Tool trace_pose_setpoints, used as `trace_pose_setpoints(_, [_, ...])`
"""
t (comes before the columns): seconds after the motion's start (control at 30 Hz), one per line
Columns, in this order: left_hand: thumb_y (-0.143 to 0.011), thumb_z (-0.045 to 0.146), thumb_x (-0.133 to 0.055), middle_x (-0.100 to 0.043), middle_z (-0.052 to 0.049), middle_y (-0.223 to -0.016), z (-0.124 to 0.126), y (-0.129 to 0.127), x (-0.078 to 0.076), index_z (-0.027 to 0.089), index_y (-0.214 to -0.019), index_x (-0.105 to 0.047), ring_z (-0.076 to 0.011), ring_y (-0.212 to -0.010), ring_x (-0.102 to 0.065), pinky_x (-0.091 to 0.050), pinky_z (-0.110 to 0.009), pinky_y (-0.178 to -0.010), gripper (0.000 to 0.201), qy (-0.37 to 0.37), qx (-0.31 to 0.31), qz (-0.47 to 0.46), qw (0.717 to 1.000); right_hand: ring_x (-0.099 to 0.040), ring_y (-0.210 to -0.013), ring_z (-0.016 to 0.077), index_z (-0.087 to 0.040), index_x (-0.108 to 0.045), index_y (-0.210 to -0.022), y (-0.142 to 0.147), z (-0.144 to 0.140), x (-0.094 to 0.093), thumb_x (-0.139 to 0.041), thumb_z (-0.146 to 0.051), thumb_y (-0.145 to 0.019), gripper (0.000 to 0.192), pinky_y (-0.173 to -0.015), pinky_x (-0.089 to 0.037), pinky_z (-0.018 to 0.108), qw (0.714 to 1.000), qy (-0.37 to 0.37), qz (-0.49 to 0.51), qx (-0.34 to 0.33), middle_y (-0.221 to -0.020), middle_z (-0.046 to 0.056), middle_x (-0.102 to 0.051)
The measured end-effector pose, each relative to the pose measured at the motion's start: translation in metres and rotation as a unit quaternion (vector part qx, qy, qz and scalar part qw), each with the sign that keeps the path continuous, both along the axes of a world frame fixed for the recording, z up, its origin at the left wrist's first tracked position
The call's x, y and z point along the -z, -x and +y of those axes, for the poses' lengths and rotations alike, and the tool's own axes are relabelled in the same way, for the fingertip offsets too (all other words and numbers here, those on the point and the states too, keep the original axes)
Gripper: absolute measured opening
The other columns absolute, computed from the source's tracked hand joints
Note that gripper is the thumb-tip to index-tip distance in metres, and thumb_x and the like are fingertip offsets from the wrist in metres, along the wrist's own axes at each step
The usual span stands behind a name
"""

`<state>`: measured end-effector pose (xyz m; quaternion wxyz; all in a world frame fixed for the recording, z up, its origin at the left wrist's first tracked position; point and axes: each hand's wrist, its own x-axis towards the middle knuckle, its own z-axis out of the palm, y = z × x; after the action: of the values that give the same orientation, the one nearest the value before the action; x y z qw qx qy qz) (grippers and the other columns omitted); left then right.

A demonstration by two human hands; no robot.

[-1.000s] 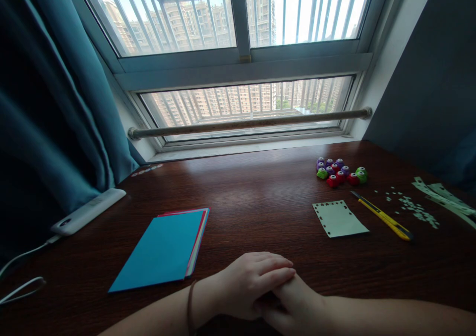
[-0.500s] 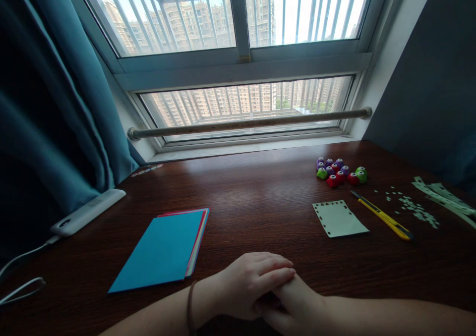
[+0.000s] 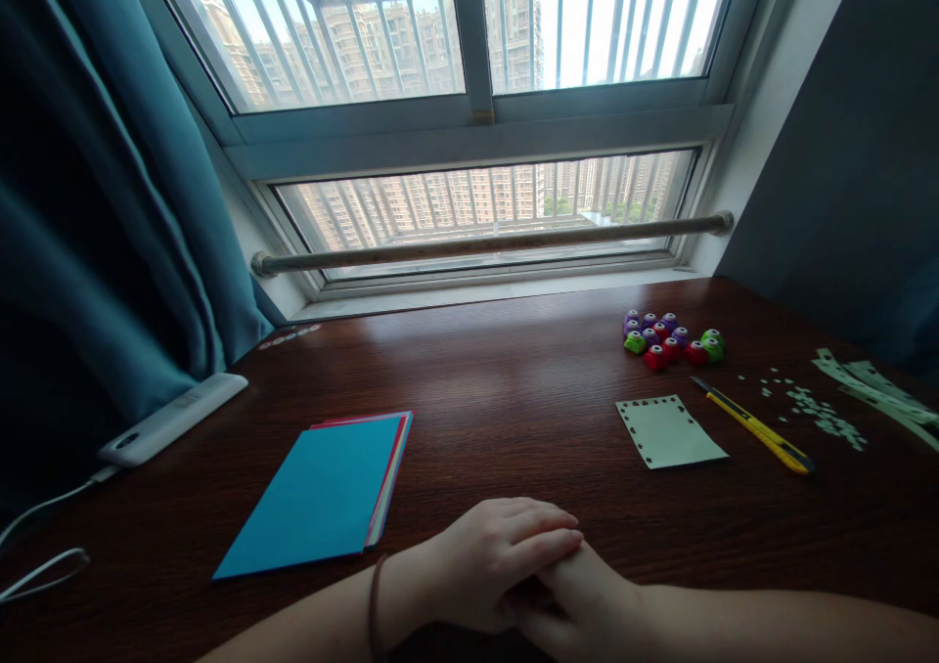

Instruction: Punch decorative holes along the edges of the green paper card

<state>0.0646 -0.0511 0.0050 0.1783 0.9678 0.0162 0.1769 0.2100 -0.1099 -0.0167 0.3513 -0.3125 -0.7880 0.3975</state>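
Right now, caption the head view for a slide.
Left hand rests over right hand on desk, between paper stack and punched card.

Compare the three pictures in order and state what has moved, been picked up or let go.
Nothing visibly changed. The left hand lies over the right hand on the wooden desk in all three, holding nothing; the coloured paper stack, punched card, utility knife and paper punches stayed put.

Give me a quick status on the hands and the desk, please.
Left hand rests over right hand, both empty. Blue paper stack nearest, untouched. Punched card, yellow knife apart.
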Motion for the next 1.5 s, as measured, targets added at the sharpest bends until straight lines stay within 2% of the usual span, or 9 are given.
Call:
trace_pose_setpoints(0.57, [-0.077, 0.021, -0.047, -0.052, -0.014, -0.118, -0.0006, 0.0002, 0.0008, 0.015, -0.129, -0.028, -0.0225, -0.106, -0.052, -0.045, -0.035, -0.090, 0.056, 0.008, -0.003, -0.002, 1.000, -0.056, -0.101, 0.0201, -0.012, -0.057, -0.110, -0.0005, 0.0001, -0.0044, -0.049, -0.013, -0.070, 0.041, -0.089, -0.045, 0.029, 1.000, 0.011, 0.000, -0.003, -0.108, 0.010, -0.061])
trace_pose_setpoints(1.23, [-0.076, 0.020, -0.049, -0.052, -0.014, -0.118, 0.0000, 0.0000, 0.0004, 0.013, -0.128, -0.029, -0.0223, -0.105, -0.052, -0.044, -0.034, -0.091, 0.057, 0.005, 0.001, -0.006, 1.000, -0.056, -0.099, 0.0208, -0.008, -0.058, -0.107, -0.0012, 0.0002, -0.0053, -0.049, -0.012, -0.069, 0.040, -0.088, -0.045, 0.027, 1.000, 0.001, 0.008, -0.002, -0.105, 0.013, -0.061])
trace_pose_setpoints(1.5, [-0.074, 0.019, -0.050, -0.052, -0.013, -0.119, -0.0003, 0.0003, 0.0006, 0.013, -0.128, -0.030, -0.0220, -0.105, -0.052, -0.044, -0.034, -0.091, 0.058, 0.004, -0.001, -0.001, 1.000, -0.056, -0.101, 0.0212, -0.006, -0.058, -0.108, -0.0008, 0.0001, 0.0019, -0.050, -0.012, -0.070, 0.040, -0.090, -0.044, 0.027, 1.000, -0.001, 0.012, -0.002, -0.106, 0.014, -0.061])
